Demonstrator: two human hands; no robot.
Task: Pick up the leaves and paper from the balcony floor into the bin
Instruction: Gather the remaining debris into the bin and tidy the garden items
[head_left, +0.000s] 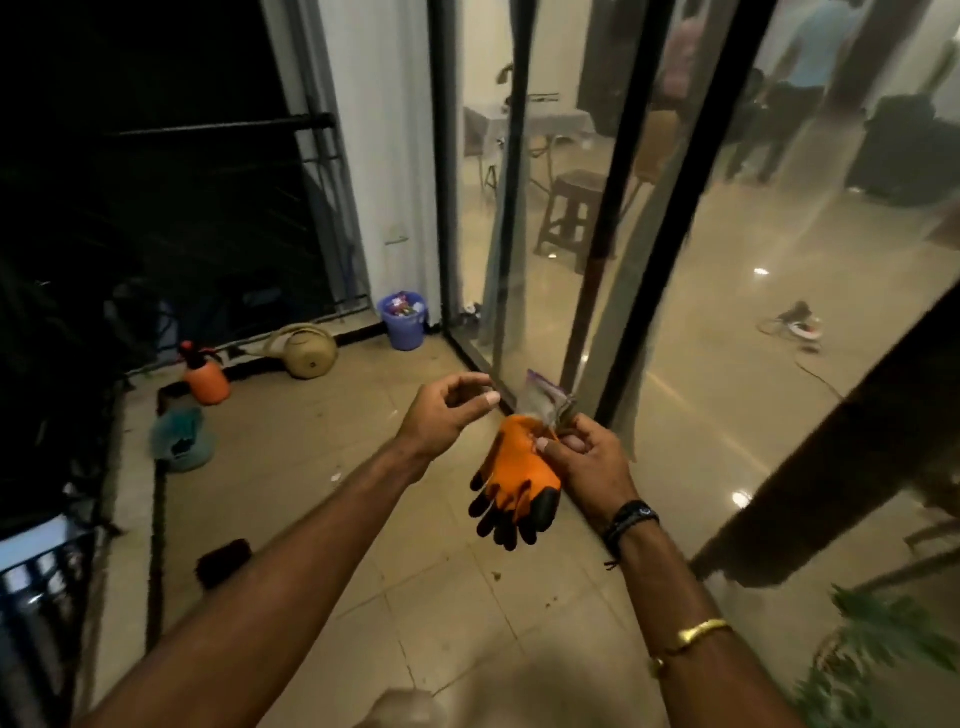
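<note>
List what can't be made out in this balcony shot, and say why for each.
All in the head view:
- Scraps in the right hand: motion-blurred and half covered by fingers; paper or leaves, cannot tell.
- Orange gloves: whether one or a pair, overlap hides it.
- Blue bin contents: too small and far.
- Dark object on the floor: too dim to identify.
- Left hand: anything pinched is not discernible.
</note>
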